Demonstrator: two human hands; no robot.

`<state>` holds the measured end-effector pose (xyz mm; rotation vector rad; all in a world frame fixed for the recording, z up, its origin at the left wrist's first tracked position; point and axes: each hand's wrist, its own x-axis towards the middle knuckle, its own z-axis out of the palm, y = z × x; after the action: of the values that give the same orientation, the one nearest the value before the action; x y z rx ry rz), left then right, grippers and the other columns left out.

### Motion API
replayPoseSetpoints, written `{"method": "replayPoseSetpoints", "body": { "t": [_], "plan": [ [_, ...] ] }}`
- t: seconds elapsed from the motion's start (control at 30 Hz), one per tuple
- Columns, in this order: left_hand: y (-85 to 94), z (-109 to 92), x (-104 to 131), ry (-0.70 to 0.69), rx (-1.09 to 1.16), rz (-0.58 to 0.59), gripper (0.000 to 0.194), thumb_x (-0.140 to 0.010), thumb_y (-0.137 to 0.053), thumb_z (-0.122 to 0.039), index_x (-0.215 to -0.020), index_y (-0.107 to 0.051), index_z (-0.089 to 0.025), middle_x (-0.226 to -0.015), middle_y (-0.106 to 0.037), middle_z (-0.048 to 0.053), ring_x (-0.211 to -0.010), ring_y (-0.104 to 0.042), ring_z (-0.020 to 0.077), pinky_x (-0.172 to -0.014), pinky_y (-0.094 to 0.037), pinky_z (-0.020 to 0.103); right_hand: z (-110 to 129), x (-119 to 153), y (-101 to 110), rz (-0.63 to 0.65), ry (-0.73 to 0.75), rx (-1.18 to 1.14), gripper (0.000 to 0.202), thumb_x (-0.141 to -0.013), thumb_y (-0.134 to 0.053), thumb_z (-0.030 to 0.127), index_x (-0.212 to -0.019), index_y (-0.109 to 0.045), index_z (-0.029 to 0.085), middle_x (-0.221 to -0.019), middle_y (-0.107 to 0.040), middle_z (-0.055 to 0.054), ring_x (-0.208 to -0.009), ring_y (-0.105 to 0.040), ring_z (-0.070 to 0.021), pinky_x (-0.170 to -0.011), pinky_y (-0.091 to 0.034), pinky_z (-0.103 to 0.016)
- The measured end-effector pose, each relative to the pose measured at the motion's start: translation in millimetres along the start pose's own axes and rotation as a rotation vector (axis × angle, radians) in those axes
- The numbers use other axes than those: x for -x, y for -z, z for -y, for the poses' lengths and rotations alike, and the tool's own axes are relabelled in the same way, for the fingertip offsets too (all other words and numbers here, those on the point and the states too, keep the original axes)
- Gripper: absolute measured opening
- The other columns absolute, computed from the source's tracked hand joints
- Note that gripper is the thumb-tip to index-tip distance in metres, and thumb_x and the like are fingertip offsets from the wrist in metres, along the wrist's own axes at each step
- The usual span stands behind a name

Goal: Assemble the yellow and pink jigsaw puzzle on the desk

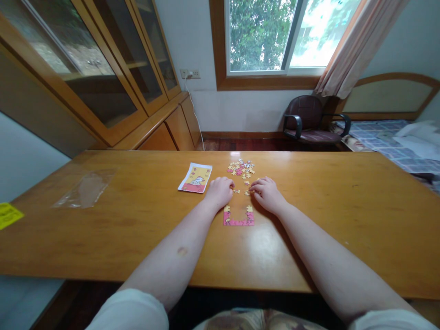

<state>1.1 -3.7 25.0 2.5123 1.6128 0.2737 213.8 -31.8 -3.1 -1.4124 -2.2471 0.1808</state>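
Note:
My left hand (221,189) rests on the table with its fingers curled inward, beside a loose puzzle piece (236,191). Whatever its fingertips may hold is hidden. Opposite it, my right hand (267,192) has bent fingers low over the wood, close to another loose piece (246,193); what lies under them cannot be made out. Nearer to me is a partly joined puzzle border (239,223), pink along the bottom with short sides ending in yellow. Beyond my hands lies a pile of loose yellow, pink and white puzzle pieces (241,168).
A picture card (195,178) with a white animal on yellow and pink lies left of my hands. Farther left are a clear plastic bag (85,189) and a yellow label (9,215). Past the wooden table (326,229) stand a cabinet, an armchair (305,119) and a bed.

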Motion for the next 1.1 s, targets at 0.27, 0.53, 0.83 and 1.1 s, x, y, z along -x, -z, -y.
{"method": "replayPoseSetpoints", "body": {
  "t": [0.27,0.53,0.83,1.1],
  "plan": [
    [-4.1,4.6,-0.4,0.06,-0.012,-0.062,0.026,-0.086,-0.047,-0.02,-0.095,-0.071,-0.022,-0.101,-0.069,0.005,-0.097,-0.06,0.0225,-0.088,-0.044,0.035,0.7,-0.5,1.1,-0.006,0.0,-0.003,0.023,-0.083,-0.053,0.015,-0.086,-0.074,0.021,-0.099,-0.071,-0.006,-0.096,-0.055,-0.0217,-0.095,-0.035,-0.041],
    [-3.8,5.1,-1.4,0.078,-0.023,-0.058,0.025,-0.086,-0.047,-0.021,-0.094,-0.071,-0.022,-0.099,-0.07,0.005,-0.095,-0.061,0.0222,-0.086,-0.045,0.034,1.5,-0.1,2.5,-0.003,0.003,0.004,0.022,-0.084,-0.053,0.015,-0.086,-0.074,0.021,-0.098,-0.071,-0.006,-0.095,-0.056,-0.0215,-0.097,-0.034,-0.041],
    [-1.8,-0.2,0.9,-0.003,0.01,0.014,0.023,-0.088,-0.052,-0.029,-0.1,-0.071,-0.024,-0.104,-0.068,0.005,-0.1,-0.058,0.0228,-0.09,-0.043,0.035,3.3,-0.4,4.8,0.014,-0.031,0.014,0.023,-0.085,-0.052,0.017,-0.087,-0.074,0.021,-0.099,-0.071,-0.006,-0.097,-0.055,-0.0221,-0.098,-0.032,-0.041],
    [-8.7,-2.5,0.4,-0.06,-0.026,0.026,0.022,-0.089,-0.055,-0.033,-0.098,-0.073,-0.027,-0.103,-0.067,0.006,-0.1,-0.056,0.0229,-0.089,-0.042,0.035,4.4,-0.6,3.7,0.049,-0.03,0.029,0.025,-0.084,-0.052,0.017,-0.091,-0.075,0.022,-0.101,-0.07,-0.006,-0.099,-0.053,-0.022,-0.097,-0.032,-0.04]
  ]
}}
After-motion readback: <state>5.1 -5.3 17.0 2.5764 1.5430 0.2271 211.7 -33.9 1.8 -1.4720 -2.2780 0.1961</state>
